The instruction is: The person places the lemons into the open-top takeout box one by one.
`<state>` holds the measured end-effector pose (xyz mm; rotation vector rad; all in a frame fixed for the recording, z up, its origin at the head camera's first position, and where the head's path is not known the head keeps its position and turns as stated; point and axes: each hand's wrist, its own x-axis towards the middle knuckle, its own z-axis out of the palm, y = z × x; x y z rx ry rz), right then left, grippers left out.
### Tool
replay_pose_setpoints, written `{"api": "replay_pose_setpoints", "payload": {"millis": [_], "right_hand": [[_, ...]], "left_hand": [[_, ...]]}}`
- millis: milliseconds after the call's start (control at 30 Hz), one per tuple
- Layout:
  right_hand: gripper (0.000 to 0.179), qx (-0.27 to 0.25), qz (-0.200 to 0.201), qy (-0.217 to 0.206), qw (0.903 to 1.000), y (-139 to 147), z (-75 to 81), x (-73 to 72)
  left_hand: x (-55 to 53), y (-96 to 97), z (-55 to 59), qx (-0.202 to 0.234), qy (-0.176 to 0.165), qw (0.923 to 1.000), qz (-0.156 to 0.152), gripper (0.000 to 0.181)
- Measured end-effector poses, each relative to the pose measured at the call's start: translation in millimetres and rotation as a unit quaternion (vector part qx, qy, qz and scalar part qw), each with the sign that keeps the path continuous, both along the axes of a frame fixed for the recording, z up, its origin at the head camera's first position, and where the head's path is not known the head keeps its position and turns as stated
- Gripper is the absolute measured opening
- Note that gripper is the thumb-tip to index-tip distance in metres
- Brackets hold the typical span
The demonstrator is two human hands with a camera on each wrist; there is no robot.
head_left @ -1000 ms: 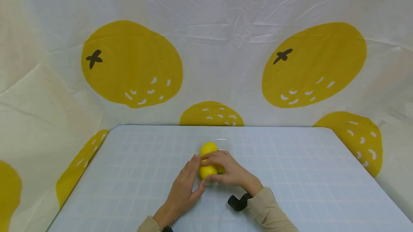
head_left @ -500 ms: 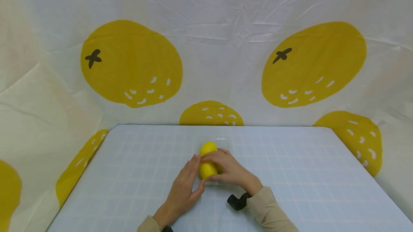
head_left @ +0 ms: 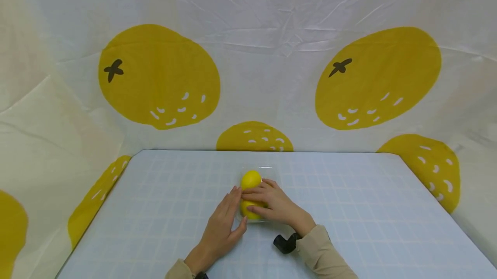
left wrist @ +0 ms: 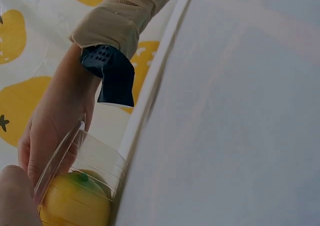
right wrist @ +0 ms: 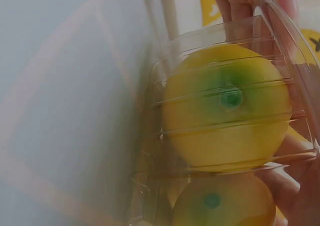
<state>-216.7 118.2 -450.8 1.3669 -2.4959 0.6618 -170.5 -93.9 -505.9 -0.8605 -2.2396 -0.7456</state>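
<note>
A clear plastic container point(head_left: 266, 167) with yellow lemons stands on the table. In the head view, the far lemon point(head_left: 251, 178) shows plainly, while the near lemon point(head_left: 249, 215) is partly covered by my right hand point(head_left: 278, 205). That hand lies over the near lemon, with straightened fingers across its far side and the thumb on its top. My left hand point(head_left: 218, 230) has its fingers straight along the container's left side. Through the ribbed wall in the right wrist view, a lemon point(right wrist: 215, 136) shows its green-tinged end, with another lemon point(right wrist: 225, 211) beside it.
A pale blue checked cloth point(head_left: 349, 210) covers the table. Behind and at the sides hangs a white curtain point(head_left: 268, 80) printed with large yellow fruit. A black wrist camera point(head_left: 285, 243) sits under the right forearm.
My right thumb has moved from the near lemon's front edge onto its top, and the fingers have straightened. The near lemon has shifted slightly toward me. The left hand keeps its place.
</note>
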Motion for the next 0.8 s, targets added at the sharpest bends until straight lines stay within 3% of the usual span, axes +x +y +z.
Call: {"api": "replay_pose_setpoints", "payload": {"millis": [367,600,800], "right_hand": [[0.034,-0.019,-0.005,0.004,0.9998,-2,-1.7,-2.9],[0.027,-0.11,0.019,-0.021,0.9936,1,-2.5,-4.6],[0.022,-0.163,0.035,-0.046,0.9849,11,10.5,-1.6]], "left_hand": [[-1.3,-1.3,0.1,0.0,-0.003,1.0,0.002,0.064],[-1.1,-0.9,-1.7,0.01,0.009,0.9999,-0.005,0.061],[-2.6,-0.6,-2.1,0.015,0.02,0.9996,-0.013,0.058]]}}
